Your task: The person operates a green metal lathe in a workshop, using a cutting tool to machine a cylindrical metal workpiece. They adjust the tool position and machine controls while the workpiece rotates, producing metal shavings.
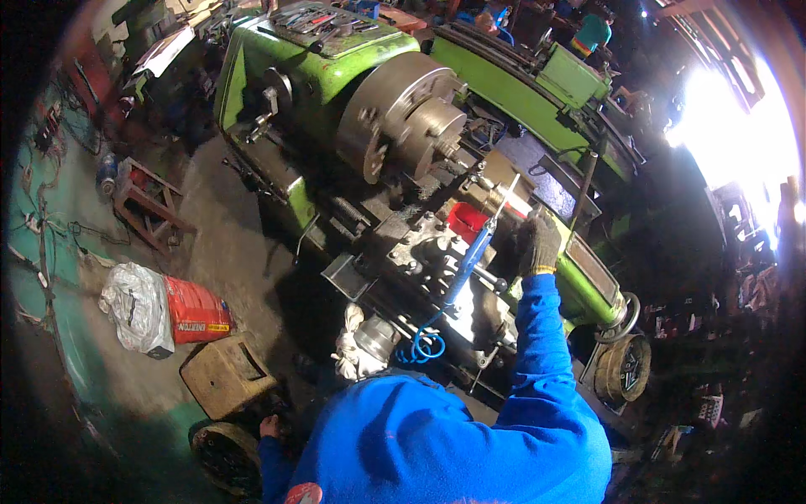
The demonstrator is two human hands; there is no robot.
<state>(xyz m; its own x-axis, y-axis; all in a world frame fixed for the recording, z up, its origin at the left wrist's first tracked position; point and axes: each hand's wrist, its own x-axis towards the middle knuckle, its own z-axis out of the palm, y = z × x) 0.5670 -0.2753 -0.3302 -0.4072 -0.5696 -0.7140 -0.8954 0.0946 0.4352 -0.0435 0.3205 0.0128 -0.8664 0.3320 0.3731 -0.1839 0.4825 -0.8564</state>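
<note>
My right hand (pixel 541 242), in a grey knit glove, is stretched over the tailstock end of a green lathe (pixel 583 281). Its fingers look curled, but what they hold, if anything, is hidden. Just left of it, a slim blue tool (pixel 470 265) with a thin pale tip stands at a slant, a coiled blue hose (pixel 428 346) below it. A red cup-like container (pixel 467 220) sits on the carriage near the tool. My left hand (pixel 270 426), bare, hangs low beside my body; its fingers are too dark to read.
The large round chuck (pixel 395 109) stands up-left of my right hand. A long lever (pixel 586 189) rises behind the tailstock, and a handwheel (pixel 621 319) juts out at its end. On the floor at left are a red and white sack (pixel 195 311), a tan box (pixel 225 376) and a stool (pixel 149 206).
</note>
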